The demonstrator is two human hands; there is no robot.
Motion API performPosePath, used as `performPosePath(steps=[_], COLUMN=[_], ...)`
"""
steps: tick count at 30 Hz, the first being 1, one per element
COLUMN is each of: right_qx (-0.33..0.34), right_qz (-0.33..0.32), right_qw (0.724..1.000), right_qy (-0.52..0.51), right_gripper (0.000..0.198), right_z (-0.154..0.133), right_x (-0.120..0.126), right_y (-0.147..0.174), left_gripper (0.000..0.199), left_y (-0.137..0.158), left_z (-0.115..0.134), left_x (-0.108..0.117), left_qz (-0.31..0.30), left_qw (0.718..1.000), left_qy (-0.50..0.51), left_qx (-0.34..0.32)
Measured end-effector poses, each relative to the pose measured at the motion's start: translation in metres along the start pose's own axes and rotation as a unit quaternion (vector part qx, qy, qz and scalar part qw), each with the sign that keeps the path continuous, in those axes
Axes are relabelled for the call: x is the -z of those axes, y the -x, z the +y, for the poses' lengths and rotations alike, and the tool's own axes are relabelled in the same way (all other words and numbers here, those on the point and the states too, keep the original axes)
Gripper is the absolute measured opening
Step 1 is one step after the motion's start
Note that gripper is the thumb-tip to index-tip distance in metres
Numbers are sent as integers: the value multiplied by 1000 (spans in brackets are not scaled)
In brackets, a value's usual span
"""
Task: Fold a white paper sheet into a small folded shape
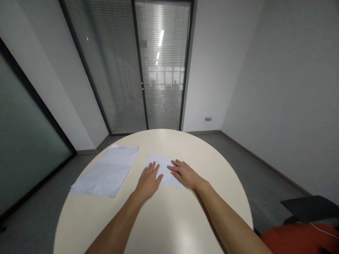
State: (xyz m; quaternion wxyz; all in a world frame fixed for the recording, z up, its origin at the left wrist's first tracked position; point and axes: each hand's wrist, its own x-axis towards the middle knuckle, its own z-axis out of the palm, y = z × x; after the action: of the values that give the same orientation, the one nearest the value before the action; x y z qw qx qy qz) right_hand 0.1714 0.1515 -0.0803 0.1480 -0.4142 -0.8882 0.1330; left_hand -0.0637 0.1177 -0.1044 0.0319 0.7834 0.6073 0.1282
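Observation:
A small sheet of white paper [163, 169] lies flat on the round cream table [169, 218]. On its left part rests my left hand [148, 181], palm down with the fingers stretched out and the thumb apart. My right hand [184, 173] lies across the paper's right edge, its fingers spread and pointing left. Both hands touch the sheet and partly cover it; neither grips it. Left of my left hand is a stack of larger white paper sheets [106, 173] with crease lines and slightly uneven edges.
Beyond the table stands a glass door [164, 98] with blinds, framed in black. A wall socket [208, 119] sits low on the far wall. At the lower right are a red chair seat [296, 240] and a black armrest-like panel [312, 208] beside the table edge.

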Motion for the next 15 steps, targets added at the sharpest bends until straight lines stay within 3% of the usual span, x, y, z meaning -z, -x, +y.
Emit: performPosePath(steps=[5,11,15], right_qx=[-33,44,45], right_qz=[24,-2,-33], right_qw=[999,999,998], right_qy=[25,-9,-28], right_gripper=[45,49,62], right_z=[2,-11,-13], right_x=[3,7,8], right_y=[0,1,2], left_gripper=[61,61,59], left_y=[3,3,2], left_z=[2,6,4], left_x=[3,5,2], left_qz=[-16,-10,5], left_qw=[1000,1000,1000], left_qy=[-25,-25,-13], left_qx=[-1,-1,-1])
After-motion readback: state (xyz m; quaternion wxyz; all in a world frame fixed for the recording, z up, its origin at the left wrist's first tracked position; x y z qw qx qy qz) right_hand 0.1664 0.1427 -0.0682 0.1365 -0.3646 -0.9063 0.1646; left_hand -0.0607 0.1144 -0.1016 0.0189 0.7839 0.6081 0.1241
